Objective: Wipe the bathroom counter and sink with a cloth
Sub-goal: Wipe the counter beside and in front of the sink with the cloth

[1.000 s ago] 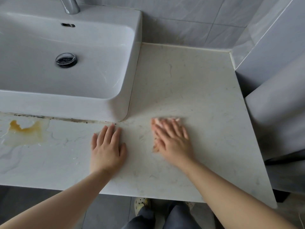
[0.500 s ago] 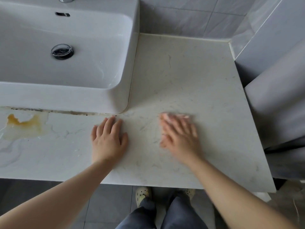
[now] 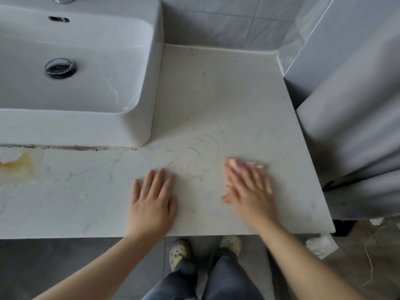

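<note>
- The table [image 3: 216, 94] is off-white to cream, crossed by thin, wandering grey veins like marble.
- Near the table's left edge, a stain [image 3: 19, 163] shows orange-yellow, fading to pale yellow around it.
- The sink [image 3: 86, 128] is plain glossy white; its drain [image 3: 60, 68] is shiny silver with a dark ring.
- The seam [image 3: 86, 147] along the sink's front is speckled brown-black.
- The cloth [image 3: 244, 163], near the table's right edge, is pale pink with whitish patches.
- The wall tiles [image 3: 216, 22] are light grey, faintly marbled.
- The curtain [image 3: 357, 126] is plain pale grey.
- The floor [image 3: 54, 267] is dark grey.
- The shoes [image 3: 179, 252] are cream, dotted with dark holes; the trousers [image 3: 227, 278] are blue-grey.
</note>
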Available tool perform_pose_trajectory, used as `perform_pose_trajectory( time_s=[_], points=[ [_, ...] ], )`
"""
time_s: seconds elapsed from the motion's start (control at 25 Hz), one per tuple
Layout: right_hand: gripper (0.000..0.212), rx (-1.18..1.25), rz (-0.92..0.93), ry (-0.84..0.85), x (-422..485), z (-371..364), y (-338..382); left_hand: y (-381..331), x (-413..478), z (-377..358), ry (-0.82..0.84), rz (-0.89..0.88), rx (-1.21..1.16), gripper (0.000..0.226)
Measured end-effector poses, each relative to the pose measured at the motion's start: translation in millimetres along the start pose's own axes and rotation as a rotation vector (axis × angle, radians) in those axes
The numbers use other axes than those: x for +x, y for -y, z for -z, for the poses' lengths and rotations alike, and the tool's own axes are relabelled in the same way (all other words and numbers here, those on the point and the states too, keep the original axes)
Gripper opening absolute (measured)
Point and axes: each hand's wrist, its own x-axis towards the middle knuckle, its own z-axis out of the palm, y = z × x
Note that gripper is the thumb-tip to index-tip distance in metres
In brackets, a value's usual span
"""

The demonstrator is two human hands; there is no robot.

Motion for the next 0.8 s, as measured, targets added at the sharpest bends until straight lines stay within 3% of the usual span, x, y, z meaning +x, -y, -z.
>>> perform_pose_trajectory(
  time_s=[0.08,0.16,0.28,0.36,0.44,0.56,0.72,0.8],
  points=[
    [0.063,0.04,-0.301,-0.054,-16.4,4.3,-48.0,-11.0,-9.2,-3.6,0.023,-0.029,0.033,0.053],
    [0.066,0.046,-0.405,-0.091,-25.7,1.4,-39.6,-12.7,-8.4,-4.3,0.029,0.003,0.037,0.053],
    [0.058,0.021,-0.063,-0.021,-40.2,-11.8,3.8,-18.7,-6.0,-3.3,0.04,0.052,0.028,0.053],
    [0.057,-0.052,0.137,-0.022,-39.8,-7.7,-10.6,-31.1,-0.1,-1.4,0.048,0.123,0.022,0.055],
    [0.059,-0.05,0.075,0.022,-23.0,2.1,-59.7,-51.3,6.9,-0.3,0.083,0.251,0.009,0.062],
    [0.058,0.017,-0.256,-0.017,-22.9,4.6,-99.4,-68.7,8.2,-6.7,0.093,0.379,-0.031,0.071],
    [0.056,0.002,-0.073,-0.029,-77.0,-4.6,-80.8,-70.0,5.3,-8.8,0.053,0.377,-0.003,0.074],
    [0.057,-0.045,-0.045,-0.023,-46.4,5.0,-98.6,-70.3,7.9,-10.6,0.056,0.4,0.013,0.07]
  ],
)
